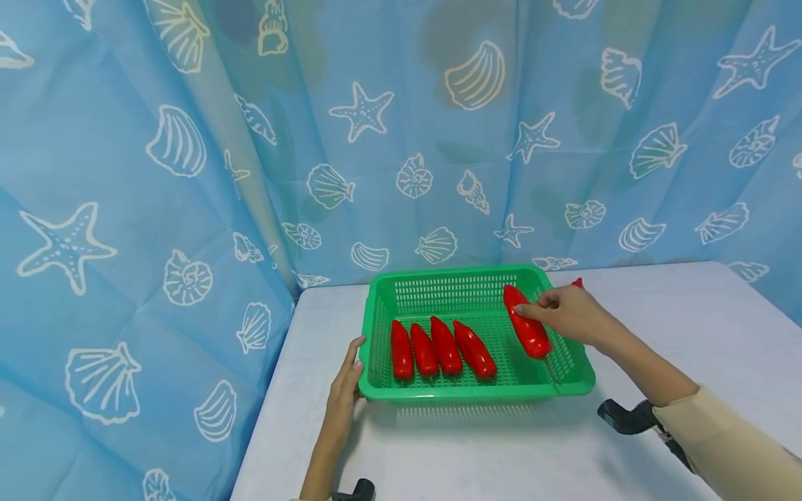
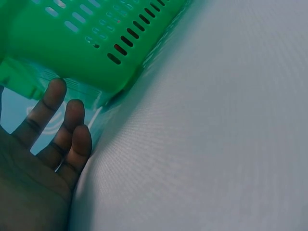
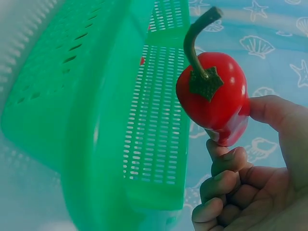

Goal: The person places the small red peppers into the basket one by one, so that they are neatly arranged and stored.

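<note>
In the head view, my right hand point(image 1: 573, 314) pinches a glossy red pepper point(image 1: 525, 325) over the right part of a green plastic basket point(image 1: 476, 391). The pepper tilts, its stem end toward me. In the right wrist view, its curved green stem point(image 3: 193, 45) points up, and thumb and fingers grip its body. Several other red peppers point(image 1: 445, 346) lie side by side in the basket's left and middle. My left hand point(image 1: 343, 393) is at the basket's left side, its thumb and a finger at the rim. The left wrist view shows its fingers loosely extended beside the basket wall.
A white cloth covers the table point(image 1: 438, 452) under the basket. A blue curtain point(image 1: 401, 139) printed with shells and starfish hangs behind and to the left. Behind my right hand a small red tip point(image 1: 578, 282) shows, mostly hidden.
</note>
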`<state>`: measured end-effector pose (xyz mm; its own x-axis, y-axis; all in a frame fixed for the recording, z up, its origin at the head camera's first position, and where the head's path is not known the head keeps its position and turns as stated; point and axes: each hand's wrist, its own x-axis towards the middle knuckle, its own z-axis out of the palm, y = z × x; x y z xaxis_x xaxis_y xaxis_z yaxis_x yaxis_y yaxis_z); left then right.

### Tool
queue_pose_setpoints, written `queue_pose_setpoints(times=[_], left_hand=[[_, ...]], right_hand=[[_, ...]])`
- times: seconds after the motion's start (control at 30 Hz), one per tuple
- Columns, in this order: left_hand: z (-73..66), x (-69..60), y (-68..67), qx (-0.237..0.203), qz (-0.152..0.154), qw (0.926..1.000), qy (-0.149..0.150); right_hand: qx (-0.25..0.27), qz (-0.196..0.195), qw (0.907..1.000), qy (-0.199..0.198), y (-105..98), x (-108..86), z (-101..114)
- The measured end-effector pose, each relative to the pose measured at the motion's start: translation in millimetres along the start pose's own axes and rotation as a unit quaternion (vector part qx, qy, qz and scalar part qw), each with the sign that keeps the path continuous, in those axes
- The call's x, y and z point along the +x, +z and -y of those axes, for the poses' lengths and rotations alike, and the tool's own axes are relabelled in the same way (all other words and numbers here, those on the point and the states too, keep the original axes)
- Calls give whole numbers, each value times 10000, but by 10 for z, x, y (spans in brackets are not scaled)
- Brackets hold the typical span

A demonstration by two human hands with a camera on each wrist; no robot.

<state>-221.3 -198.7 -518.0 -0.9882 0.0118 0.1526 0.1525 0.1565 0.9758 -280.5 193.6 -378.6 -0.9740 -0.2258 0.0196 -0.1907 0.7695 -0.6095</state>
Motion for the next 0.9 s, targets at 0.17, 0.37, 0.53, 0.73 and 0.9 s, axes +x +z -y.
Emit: queue_pose_setpoints(times=[0.17,0.37,0.53,0.73,0.9], left_hand=[[11,-17,10,-13,-24,10000,64],[17,-16,8,-39,-14,9999,102],[34,-9,-1,-35,38,10000,47],[27,-5,-4,-7,5,10000,89],[-4,-5,2,17,-10,9999,141]], right_hand=[[65,67,9999,86,67,68,18],[70,112,9999,71,143,150,41],[87,216,9996,180,206,215,3],[124,189,9997,80,282,280,-8],[127,239,9996,47,355,333,-32]])
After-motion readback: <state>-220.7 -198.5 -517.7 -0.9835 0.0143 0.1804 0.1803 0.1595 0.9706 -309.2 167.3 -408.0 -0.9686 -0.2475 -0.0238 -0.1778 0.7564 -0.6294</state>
